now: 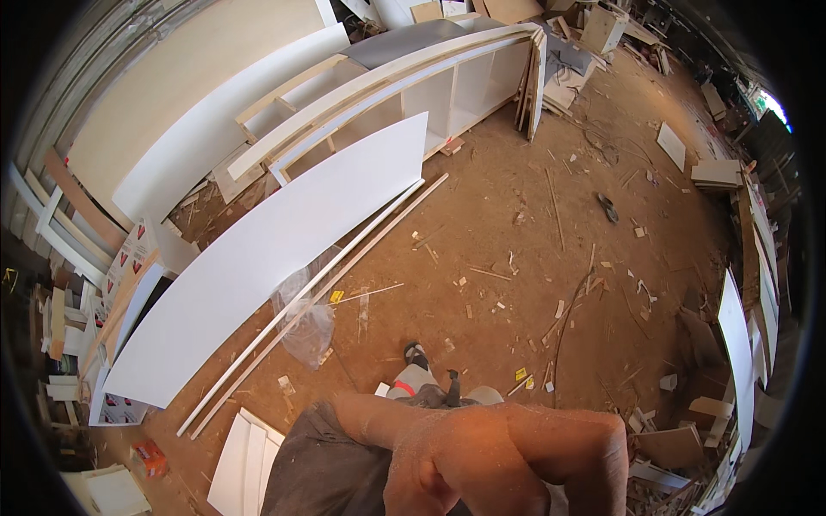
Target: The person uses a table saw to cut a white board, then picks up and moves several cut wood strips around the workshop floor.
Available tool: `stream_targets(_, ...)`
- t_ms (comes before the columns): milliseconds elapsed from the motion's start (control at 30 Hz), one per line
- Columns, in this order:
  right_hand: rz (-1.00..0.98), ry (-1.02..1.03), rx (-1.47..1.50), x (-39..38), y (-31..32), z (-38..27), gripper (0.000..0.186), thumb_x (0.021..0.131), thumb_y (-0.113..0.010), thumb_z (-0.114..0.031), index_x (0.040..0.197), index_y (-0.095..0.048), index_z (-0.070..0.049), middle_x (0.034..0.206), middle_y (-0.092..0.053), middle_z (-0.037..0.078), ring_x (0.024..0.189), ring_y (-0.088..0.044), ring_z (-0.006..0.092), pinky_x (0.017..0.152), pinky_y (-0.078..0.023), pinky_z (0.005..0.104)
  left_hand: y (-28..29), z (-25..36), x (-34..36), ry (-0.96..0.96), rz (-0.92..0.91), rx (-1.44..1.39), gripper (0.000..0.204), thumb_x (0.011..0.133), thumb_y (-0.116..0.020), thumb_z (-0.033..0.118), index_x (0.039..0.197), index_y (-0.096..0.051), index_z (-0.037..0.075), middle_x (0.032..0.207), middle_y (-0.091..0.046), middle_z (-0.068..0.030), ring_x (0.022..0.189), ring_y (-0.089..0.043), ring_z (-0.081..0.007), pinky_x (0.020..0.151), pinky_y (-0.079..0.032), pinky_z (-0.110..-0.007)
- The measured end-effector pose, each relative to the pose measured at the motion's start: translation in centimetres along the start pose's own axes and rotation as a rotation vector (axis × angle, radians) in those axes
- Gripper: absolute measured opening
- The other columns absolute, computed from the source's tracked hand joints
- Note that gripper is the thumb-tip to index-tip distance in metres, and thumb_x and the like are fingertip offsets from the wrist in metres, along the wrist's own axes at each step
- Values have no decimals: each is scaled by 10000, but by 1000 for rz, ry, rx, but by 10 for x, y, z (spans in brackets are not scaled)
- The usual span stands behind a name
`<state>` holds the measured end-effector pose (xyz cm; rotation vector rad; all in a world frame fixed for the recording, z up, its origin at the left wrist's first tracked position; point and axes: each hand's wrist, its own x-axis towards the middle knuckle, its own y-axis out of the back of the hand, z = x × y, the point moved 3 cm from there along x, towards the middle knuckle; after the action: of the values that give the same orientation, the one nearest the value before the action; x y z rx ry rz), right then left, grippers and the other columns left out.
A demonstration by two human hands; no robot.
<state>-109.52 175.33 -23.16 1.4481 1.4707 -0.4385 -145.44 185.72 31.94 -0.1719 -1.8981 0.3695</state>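
My bare arms [508, 439] fill the bottom of the view, bent and overlapping close in front of me. A dark grey sleeve [314, 460] lies at their left. Neither my left hand nor my right hand shows; no fingers can be made out. Beneath the arms appear my light trousers and one dark shoe [416, 354]. To the left, a long white panel [275, 258] stands on edge. Two thin strips [318, 297] lie along it, over a clear plastic bag [305, 331].
Behind the panel lies a long wooden cabinet frame [465, 86] with compartments. Large boards [198, 77] lean at the far left. Wood scraps and a sandal [607, 207] litter the brown floor [508, 206]. White panels [736, 353] and offcuts line the right side.
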Motion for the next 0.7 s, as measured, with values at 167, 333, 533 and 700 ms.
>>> stream_targets(167, -121, 174, -55, 127, 0, -176, 275, 888, -575, -248, 1043, -593, -21, 822, -625, 91, 700, -642, 183, 576, -521, 326, 117, 66, 31, 483, 280, 660, 292, 981, -521, 344, 859, -581, 86, 965, -587, -129, 783, -555, -205, 724, -488, -343)
stream_targets(333, -290, 322, -345, 218, -60, -376, 253, 901, -564, -259, 971, -600, -18, 770, -619, 78, 665, -634, 183, 570, -521, 327, 248, 194, -109, 856, 1111, 1531, 174, 939, -607, 216, 946, -602, 42, 1047, -603, -72, 913, -563, -119, 769, -447, -253)
stream_targets(533, -466, 515, -1166, 364, -126, -550, 264, 892, -563, -240, 1055, -574, -33, 831, -629, 91, 680, -637, 194, 553, -521, 327, 277, 281, -360, 868, 1929, 2093, 202, 867, -610, 170, 977, -631, 2, 929, -650, -145, 865, -627, -240, 779, -485, -347)
stream_targets(700, -567, 618, -1026, 347, -219, -693, 292, 897, -563, -255, 1094, -567, -38, 813, -626, 91, 667, -630, 183, 558, -516, 321, 275, 249, -435, 935, 2152, 2118, 228, 835, -615, 212, 902, -656, -2, 868, -656, -177, 846, -640, -281, 765, -483, -375)
